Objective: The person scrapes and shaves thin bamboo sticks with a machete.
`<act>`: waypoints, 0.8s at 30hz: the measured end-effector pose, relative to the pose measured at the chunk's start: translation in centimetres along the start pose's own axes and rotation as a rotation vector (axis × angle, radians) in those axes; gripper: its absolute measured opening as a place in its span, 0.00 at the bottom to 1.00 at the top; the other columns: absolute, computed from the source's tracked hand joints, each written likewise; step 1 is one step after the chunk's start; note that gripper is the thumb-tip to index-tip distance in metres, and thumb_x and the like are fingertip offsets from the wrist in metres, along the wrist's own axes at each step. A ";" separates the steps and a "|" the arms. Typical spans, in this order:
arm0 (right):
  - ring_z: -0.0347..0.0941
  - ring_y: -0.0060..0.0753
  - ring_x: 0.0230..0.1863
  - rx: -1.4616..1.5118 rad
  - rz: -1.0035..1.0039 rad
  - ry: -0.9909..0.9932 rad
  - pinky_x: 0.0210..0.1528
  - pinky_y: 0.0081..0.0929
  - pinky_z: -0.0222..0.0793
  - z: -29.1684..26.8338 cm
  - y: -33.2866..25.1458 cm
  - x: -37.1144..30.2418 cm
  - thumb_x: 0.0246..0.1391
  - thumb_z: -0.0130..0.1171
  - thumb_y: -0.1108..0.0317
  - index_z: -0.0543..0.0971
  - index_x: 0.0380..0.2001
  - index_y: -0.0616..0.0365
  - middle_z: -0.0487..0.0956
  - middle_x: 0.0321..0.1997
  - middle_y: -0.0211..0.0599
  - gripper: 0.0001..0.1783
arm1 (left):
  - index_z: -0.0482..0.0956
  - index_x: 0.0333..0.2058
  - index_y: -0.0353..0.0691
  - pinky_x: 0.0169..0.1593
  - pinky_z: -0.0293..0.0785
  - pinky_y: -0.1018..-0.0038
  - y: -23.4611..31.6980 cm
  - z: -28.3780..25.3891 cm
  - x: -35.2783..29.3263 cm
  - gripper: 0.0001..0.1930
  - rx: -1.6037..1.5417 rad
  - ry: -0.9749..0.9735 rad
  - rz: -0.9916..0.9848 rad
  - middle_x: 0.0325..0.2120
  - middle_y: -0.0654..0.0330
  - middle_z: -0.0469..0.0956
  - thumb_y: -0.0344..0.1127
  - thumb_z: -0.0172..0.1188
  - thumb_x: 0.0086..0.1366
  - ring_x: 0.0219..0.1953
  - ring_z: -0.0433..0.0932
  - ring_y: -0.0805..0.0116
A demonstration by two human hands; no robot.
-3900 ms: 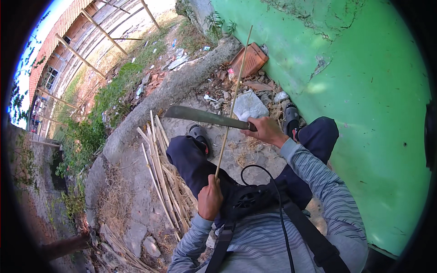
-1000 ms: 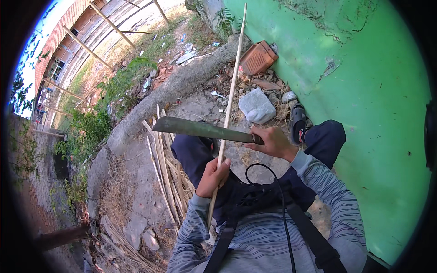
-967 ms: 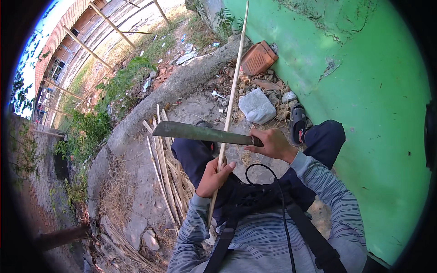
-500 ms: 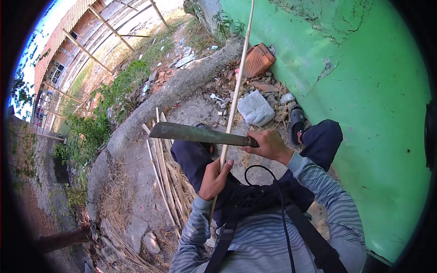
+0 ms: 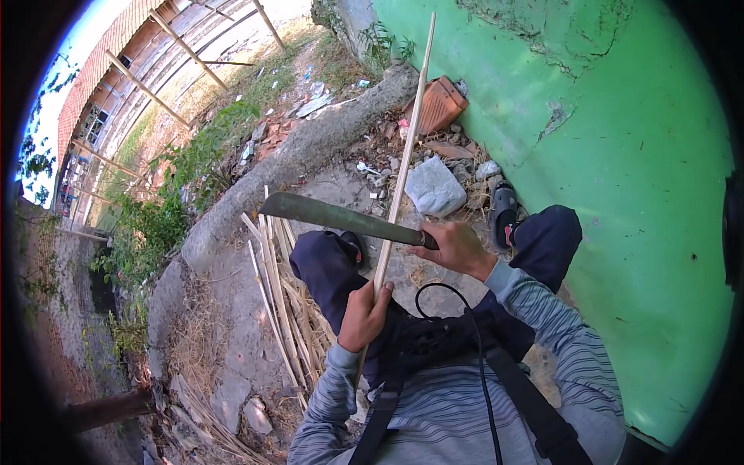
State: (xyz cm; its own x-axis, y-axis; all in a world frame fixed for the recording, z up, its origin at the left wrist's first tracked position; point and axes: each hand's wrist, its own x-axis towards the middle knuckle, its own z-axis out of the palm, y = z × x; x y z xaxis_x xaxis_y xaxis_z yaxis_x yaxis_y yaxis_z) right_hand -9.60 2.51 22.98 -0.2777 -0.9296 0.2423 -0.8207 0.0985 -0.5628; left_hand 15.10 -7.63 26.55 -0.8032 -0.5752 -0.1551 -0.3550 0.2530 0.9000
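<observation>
My left hand is closed around a long, pale bamboo or wooden strip, thumb laid along it. The strip slants away from my lap toward the green wall, its near end running down beside my left forearm. In my right hand is the handle of a machete with a broad, dark blade pointing left. That blade crosses over the strip a little beyond my left hand; whether its edge touches the strip I cannot tell.
A pile of split strips lies left of my knee. Ahead are a pale stone block, an orange-brown plastic container and rubble. A low concrete kerb curves along the left; a green wall stands on the right.
The strip has slid slightly toward me, so its far tip now shows. The machete's tip has swung a little up and away, its blade more slanted. Both hands keep their grips.
</observation>
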 end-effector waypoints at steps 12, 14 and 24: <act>0.82 0.53 0.22 0.002 0.072 0.023 0.25 0.47 0.76 -1.0 1.1 0.8 0.62 0.55 0.27 0.80 0.34 0.54 0.78 0.18 0.41 0.36 | 0.73 0.31 0.30 0.25 0.64 0.54 0.3 0.4 -0.8 0.15 0.111 0.053 0.031 0.14 0.42 0.69 0.35 0.60 0.74 0.17 0.71 0.41; 0.81 0.51 0.22 -0.062 -0.034 0.033 0.24 0.45 0.75 -0.1 -1.3 -0.8 0.62 0.55 0.27 0.80 0.34 0.54 0.78 0.17 0.40 0.36 | 0.74 0.32 0.31 0.26 0.65 0.52 0.7 1.0 -0.4 0.13 0.143 0.101 0.074 0.15 0.41 0.71 0.35 0.60 0.73 0.19 0.73 0.39; 0.82 0.48 0.21 -0.193 0.012 0.031 0.23 0.46 0.76 -0.4 -1.0 0.4 0.62 0.53 0.25 0.77 0.33 0.51 0.79 0.17 0.40 0.36 | 0.77 0.38 0.31 0.27 0.68 0.53 0.6 0.7 0.1 0.09 0.248 0.173 0.095 0.19 0.40 0.74 0.32 0.60 0.73 0.22 0.77 0.38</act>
State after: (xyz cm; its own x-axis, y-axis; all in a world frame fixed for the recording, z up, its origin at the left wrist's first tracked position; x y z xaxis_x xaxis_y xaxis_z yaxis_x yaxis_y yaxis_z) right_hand -9.07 2.22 23.99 -0.3012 -0.9168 0.2622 -0.8967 0.1788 -0.4049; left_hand 14.46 -6.95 26.78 -0.7525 -0.6584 0.0158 -0.4052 0.4819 0.7769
